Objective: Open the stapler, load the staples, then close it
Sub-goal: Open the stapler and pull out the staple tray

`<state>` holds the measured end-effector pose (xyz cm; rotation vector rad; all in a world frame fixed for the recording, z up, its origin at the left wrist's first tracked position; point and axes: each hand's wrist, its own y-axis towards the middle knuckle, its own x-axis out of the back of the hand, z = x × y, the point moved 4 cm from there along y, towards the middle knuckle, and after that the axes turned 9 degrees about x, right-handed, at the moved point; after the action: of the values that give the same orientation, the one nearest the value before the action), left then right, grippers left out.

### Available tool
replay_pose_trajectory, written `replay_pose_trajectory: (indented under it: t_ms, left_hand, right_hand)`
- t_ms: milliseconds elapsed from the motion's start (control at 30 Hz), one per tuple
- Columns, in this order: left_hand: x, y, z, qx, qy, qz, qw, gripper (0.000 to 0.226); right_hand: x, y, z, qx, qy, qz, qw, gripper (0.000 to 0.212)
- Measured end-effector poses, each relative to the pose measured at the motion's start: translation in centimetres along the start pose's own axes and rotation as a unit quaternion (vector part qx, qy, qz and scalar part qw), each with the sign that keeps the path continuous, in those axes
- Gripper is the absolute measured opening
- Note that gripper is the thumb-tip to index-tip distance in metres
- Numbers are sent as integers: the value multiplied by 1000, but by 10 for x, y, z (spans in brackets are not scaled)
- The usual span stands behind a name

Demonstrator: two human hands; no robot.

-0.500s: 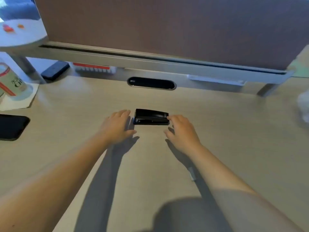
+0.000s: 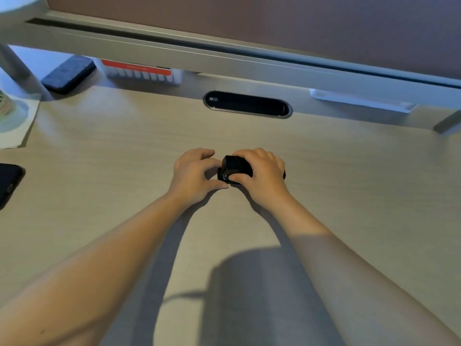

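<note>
At frame centre, the black stapler [image 2: 233, 168] sits on the wooden desk [image 2: 349, 183] (mostly hidden); the right hand [image 2: 262, 176] grasps it from above, the left hand [image 2: 192, 174] touches its end, fingers curled.

pale wood desk [image 2: 349, 186], stapler [image 2: 233, 168], phone [image 2: 8, 183]

Right hand [image 2: 262, 174] clasps the black stapler [image 2: 234, 168] on the desk [image 2: 349, 183]; left hand [image 2: 193, 174] touches its left end, thumb beneath.
</note>
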<state>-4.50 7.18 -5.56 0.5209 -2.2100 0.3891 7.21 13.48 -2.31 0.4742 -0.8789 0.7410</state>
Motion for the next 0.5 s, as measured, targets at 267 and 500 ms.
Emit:
replay_pose_trajectory:
  t_ms: [267,500]
  left_hand:
    - [-1,4,3,16,-22,-14,1000,40]
    - [-1,3,0,29,-21,-1,999,41]
  right_hand:
    - [16,0,-1,-3,139,-78,987,30]
    - [47,-20,-18,-48,216,-248,943,28]
